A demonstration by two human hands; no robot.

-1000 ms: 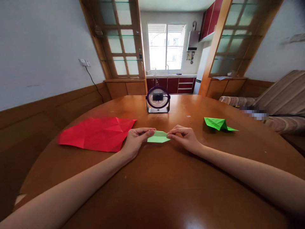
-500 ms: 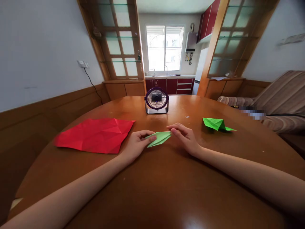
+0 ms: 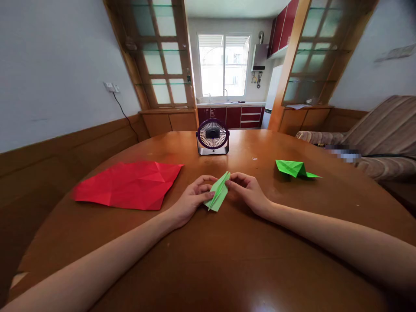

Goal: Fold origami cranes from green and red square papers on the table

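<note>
A narrow, pale green folded paper [image 3: 218, 193] lies on the round wooden table [image 3: 227, 260], its long axis running from near left to far right. My left hand [image 3: 191, 200] pinches its left edge with thumb and fingers. My right hand [image 3: 247, 190] pinches its far tip from the right. A large creased red paper sheet [image 3: 130, 184] lies flat to the left of my left hand. A bright green folded paper figure [image 3: 294, 168] sits to the right, apart from my right hand.
A small purple desk fan [image 3: 212, 136] stands at the far middle of the table. A striped sofa [image 3: 383, 143] is at the right. Wooden glass-door cabinets and a kitchen with a window lie beyond the table.
The pale green paper has turned from lying sideways to pointing away from me, and both hands have moved closer together around it.
</note>
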